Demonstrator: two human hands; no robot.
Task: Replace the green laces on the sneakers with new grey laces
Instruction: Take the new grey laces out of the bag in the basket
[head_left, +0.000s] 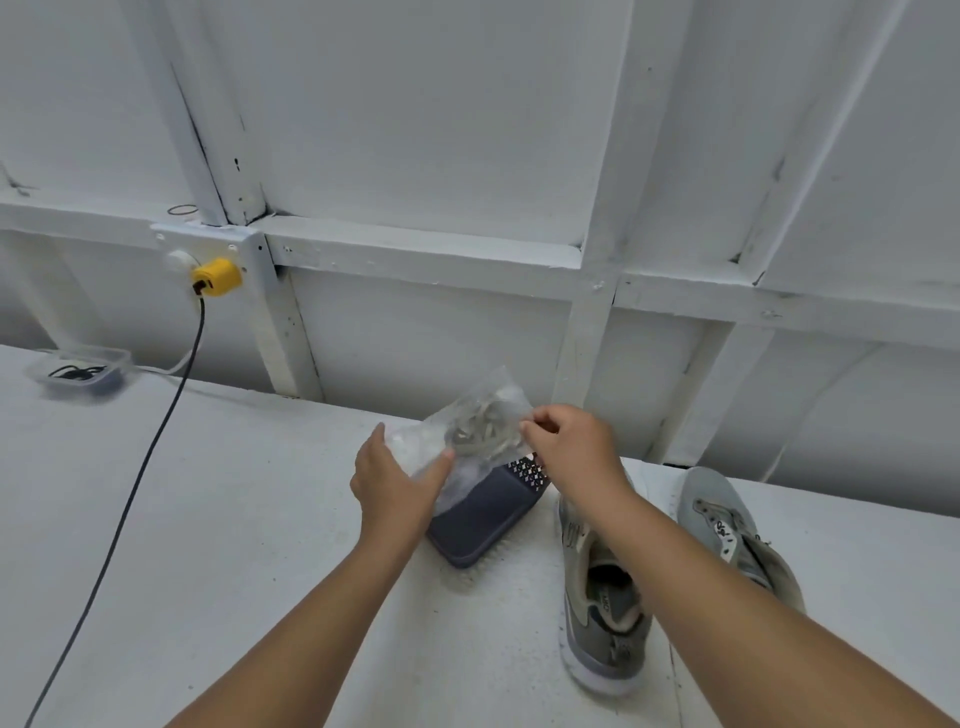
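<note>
A clear plastic bag (470, 426) with coiled grey laces inside is held up over the table's far edge. My left hand (397, 478) grips its lower left part between thumb and fingers. My right hand (569, 447) pinches the bag's right edge. Two grey-green sneakers lie on the table at the right: one sneaker (605, 613) partly under my right forearm, the other sneaker (737, 530) further right. No laces show in their eyelets.
A dark blue perforated basket (485, 519) sits under the bag. A black cable (130, 499) runs from a yellow plug (218, 277) on the white wall across the table's left. A small clear tray (83, 368) stands far left.
</note>
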